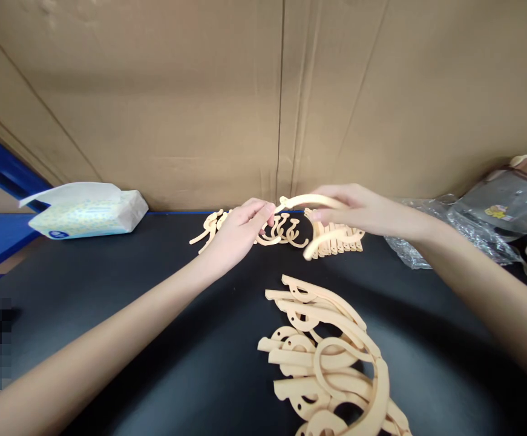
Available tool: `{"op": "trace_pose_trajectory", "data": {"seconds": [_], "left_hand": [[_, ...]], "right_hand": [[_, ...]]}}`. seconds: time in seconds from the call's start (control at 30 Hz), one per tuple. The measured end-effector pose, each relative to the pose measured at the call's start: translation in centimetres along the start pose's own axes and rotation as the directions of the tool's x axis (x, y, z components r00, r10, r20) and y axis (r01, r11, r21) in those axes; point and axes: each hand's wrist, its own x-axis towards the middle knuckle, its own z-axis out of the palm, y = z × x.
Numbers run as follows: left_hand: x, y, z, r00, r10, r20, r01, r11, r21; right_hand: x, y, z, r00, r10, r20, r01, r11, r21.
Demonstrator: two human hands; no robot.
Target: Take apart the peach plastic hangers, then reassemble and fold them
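My right hand (358, 209) grips a curved beige plastic band (311, 201) above the black table (109, 315); the band arches over my fingers and its other end points down towards the table. My left hand (238, 230) pinches the band's left tip between thumb and fingers. Under my hands lie small beige hook-shaped parts (285, 233) and a tight row of similar pieces (340, 239). A loose heap of larger curved beige parts (327, 363) lies nearer to me.
A tissue pack (88, 212) sits at the back left beside a blue frame (0, 166). A cardboard wall (263, 91) closes the back. Crumpled clear plastic (426, 242) and a bagged item (512, 200) lie at the right.
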Motion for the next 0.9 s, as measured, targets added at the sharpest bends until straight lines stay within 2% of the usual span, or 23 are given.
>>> {"op": "trace_pose_trajectory", "data": {"seconds": [0.07,0.1,0.13,0.2,0.27,0.33,0.5,0.6,0.63,0.7,0.8,0.83,0.9], "left_hand": [[-0.1,0.2,0.1,1.000,0.002,0.014,-0.002,1.000,0.008],[-0.2,0.4,0.2,1.000,0.005,0.024,-0.006,1.000,0.013],[-0.3,0.5,0.4,0.999,0.007,0.035,-0.008,1.000,0.014],[-0.5,0.9,0.6,0.998,0.003,0.060,-0.003,1.000,-0.014],[-0.7,1.3,0.7,0.998,-0.010,0.070,0.015,0.998,-0.062],[-0.8,1.6,0.7,0.997,-0.026,0.068,0.031,0.996,-0.082],[-1.5,2.0,1.2,0.993,-0.073,0.090,0.080,0.994,-0.080],[-2.4,2.1,2.0,0.999,-0.003,0.052,0.002,1.000,0.024],[-2.7,2.1,2.2,0.999,0.016,0.035,-0.019,0.995,0.101],[-3.3,2.2,2.6,0.999,0.034,0.026,-0.040,0.955,0.295],[-3.2,2.2,2.2,0.997,0.043,0.070,-0.071,0.879,0.472],[-2.8,2.1,1.8,0.996,0.044,0.074,-0.074,0.878,0.473],[-1.8,1.7,0.6,0.999,0.023,0.044,-0.039,0.918,0.395]], "right_hand": [[-0.1,0.1,0.6,0.987,-0.051,-0.150,0.006,0.958,-0.288],[-0.1,0.2,0.9,0.973,-0.095,-0.208,-0.008,0.895,-0.446],[-0.2,0.3,1.2,0.961,-0.145,-0.233,-0.019,0.812,-0.584],[-0.3,0.3,1.8,0.951,-0.237,-0.197,-0.003,0.632,-0.775],[-0.4,0.2,2.1,0.948,-0.299,-0.112,0.055,0.499,-0.865],[-0.5,0.0,2.3,0.944,-0.326,-0.057,0.089,0.417,-0.904],[-0.5,0.1,3.2,0.952,-0.303,0.033,0.140,0.337,-0.931],[-0.3,0.1,4.0,0.978,-0.208,0.027,0.108,0.391,-0.914],[-0.2,0.0,4.2,0.987,-0.160,0.011,0.081,0.441,-0.894],[0.0,-0.1,4.1,0.998,-0.055,-0.030,0.010,0.612,-0.791],[0.1,-0.1,3.1,0.987,0.054,-0.151,-0.112,0.906,-0.407],[0.1,0.0,2.6,0.975,0.091,-0.203,-0.140,0.960,-0.241],[0.2,0.5,1.8,0.945,0.181,-0.272,-0.175,0.983,0.047]]}}
